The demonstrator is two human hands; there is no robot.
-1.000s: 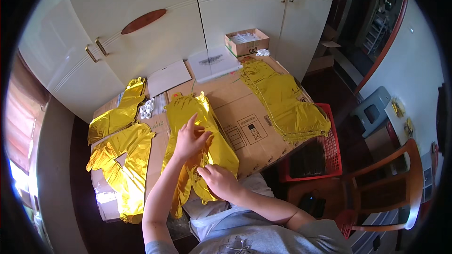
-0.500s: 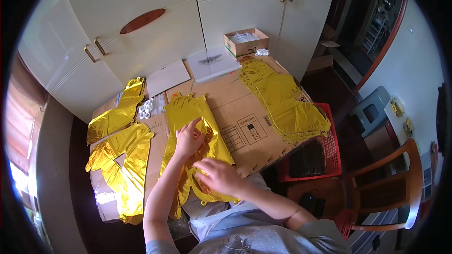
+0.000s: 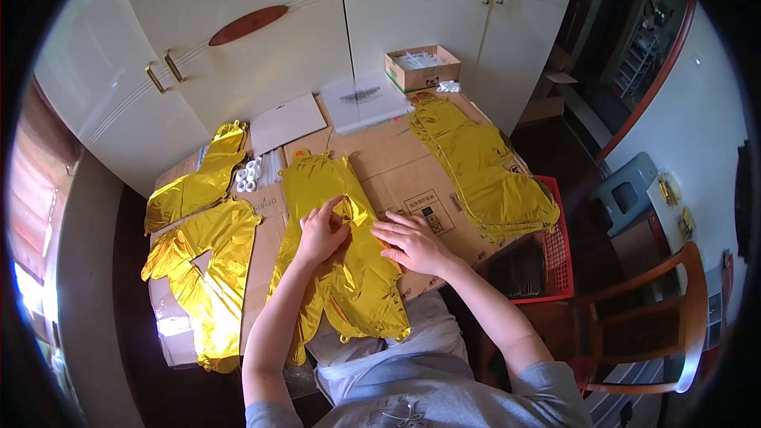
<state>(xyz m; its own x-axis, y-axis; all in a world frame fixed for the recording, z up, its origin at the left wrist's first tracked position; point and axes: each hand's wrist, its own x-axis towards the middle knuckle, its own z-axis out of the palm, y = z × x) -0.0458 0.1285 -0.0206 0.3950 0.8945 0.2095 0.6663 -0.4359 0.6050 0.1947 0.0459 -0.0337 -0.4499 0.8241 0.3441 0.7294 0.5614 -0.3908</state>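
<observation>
A gold foil balloon (image 3: 325, 182), flat and uninflated, lies in the middle of the cardboard-covered table, its lower end hanging toward my lap. On its centre rests my left hand (image 3: 319, 236), index finger stretched forward and thumb apart from it; the other fingers are partly hidden. My right hand (image 3: 416, 242) lies at the balloon's right edge, fingers extended and touching the foil. To the left are another gold foil balloon (image 3: 230, 246) and a folded gold foil piece (image 3: 194, 189). A stack of flat gold foil balloons (image 3: 483, 166) is at the right.
White tape rolls (image 3: 247, 177) sit left of the middle balloon. A pale board (image 3: 287, 124), a clear plastic sheet (image 3: 365, 103) and an open carton of white sticks (image 3: 422, 67) line the back by the cabinets. A red basket (image 3: 559, 246) and wooden chair (image 3: 686, 309) stand right.
My right hand has moved right and away from me, from the balloon's lower middle to its right edge, and its fingers have straightened. The foil's lower part now lies flatter. My left hand stays nearly in place.
</observation>
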